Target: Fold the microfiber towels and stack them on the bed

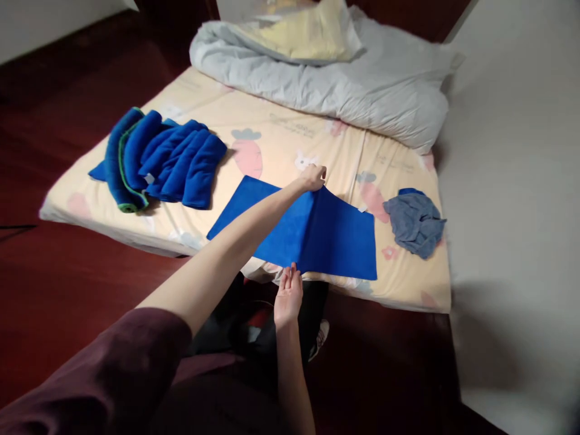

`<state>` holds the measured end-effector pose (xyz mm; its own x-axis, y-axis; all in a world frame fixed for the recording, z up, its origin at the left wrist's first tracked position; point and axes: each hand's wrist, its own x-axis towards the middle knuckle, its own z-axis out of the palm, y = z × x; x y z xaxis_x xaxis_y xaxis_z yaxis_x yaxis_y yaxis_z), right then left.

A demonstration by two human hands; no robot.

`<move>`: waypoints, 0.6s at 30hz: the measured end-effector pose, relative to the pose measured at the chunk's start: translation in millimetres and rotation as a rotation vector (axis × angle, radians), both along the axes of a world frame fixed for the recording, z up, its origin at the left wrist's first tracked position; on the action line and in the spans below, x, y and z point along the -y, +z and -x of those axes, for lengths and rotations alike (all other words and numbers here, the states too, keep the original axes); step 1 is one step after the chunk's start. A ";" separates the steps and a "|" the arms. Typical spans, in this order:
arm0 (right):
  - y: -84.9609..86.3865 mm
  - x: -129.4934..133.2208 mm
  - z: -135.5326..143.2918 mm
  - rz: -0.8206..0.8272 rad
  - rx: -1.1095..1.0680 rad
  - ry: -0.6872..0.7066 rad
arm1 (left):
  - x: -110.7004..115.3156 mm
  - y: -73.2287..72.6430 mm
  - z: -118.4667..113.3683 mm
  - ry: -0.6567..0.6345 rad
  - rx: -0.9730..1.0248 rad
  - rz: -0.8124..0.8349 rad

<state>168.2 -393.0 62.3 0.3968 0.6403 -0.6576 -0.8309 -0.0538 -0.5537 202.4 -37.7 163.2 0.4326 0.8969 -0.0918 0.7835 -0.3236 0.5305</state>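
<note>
Blue towel (pixel 341 238): spread on carrot-print bedsheet (pixel 276 142), ridged between the hands
Left hand (pixel 312 177): pinching towel's far edge
Right hand (pixel 289 299): palm up, fingertips at near edge; cannot tell whether pinching
Blue towel pile (pixel 183 160): left
Grey-blue cloth (pixel 414 223): crumpled, right

The left arm (pixel 222 257) reaches forward and across the body on a long diagonal, almost straight, its forearm bare. The left hand (pixel 313 177) is back upward, fingers curled in and closed. The right forearm (pixel 293 371), also bare, points forward, close to the body. The right hand (pixel 289 299) lies palm up, nearer than the left, fingers extended forward; whether its fingertips pinch is unclear.
</note>
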 end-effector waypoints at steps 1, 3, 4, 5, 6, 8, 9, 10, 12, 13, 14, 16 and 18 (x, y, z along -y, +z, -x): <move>2.1 3.7 -2.1 0.007 0.040 -0.021 | 5.1 10.2 2.6 -0.004 0.008 -0.011; 8.0 11.3 -8.2 0.031 0.138 -0.054 | 17.3 30.2 8.2 -0.018 0.044 -0.036; 12.1 15.0 -12.3 0.034 0.194 -0.060 | 24.0 39.9 11.4 -0.028 0.069 -0.051; 16.9 18.6 -17.1 0.024 0.253 -0.061 | 30.8 49.4 15.0 -0.037 0.097 -0.065; 22.5 21.9 -22.7 0.005 0.311 -0.062 | 37.6 58.9 19.1 -0.045 0.125 -0.076; 35.9 26.7 -36.3 -0.036 0.418 -0.076 | 49.9 78.1 29.0 -0.053 0.176 -0.081; 43.5 27.9 -44.6 -0.054 0.467 -0.097 | 55.3 87.7 34.8 -0.048 0.200 -0.072; 51.6 28.1 -53.6 -0.067 0.514 -0.121 | 60.0 97.2 41.1 -0.041 0.224 -0.059; 69.3 26.0 -73.9 -0.088 0.608 -0.158 | 67.4 115.2 54.7 -0.026 0.286 -0.018; 78.9 23.7 -84.8 -0.101 0.659 -0.164 | 70.3 123.4 61.8 -0.019 0.325 0.004; 88.9 20.7 -95.7 -0.111 0.718 -0.164 | 72.6 130.6 68.8 -0.014 0.369 0.024; 109.8 13.2 -116.8 -0.114 0.861 -0.151 | 75.6 142.2 82.2 0.000 0.476 0.049; 131.2 3.9 -135.3 -0.116 1.010 -0.137 | 77.2 150.0 94.4 0.015 0.601 0.072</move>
<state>303.5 -397.0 193.5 0.8055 0.5863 0.0868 0.0306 0.1051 -0.9940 108.1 -114.9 313.2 0.4146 0.9041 0.1038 0.3438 -0.2613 0.9020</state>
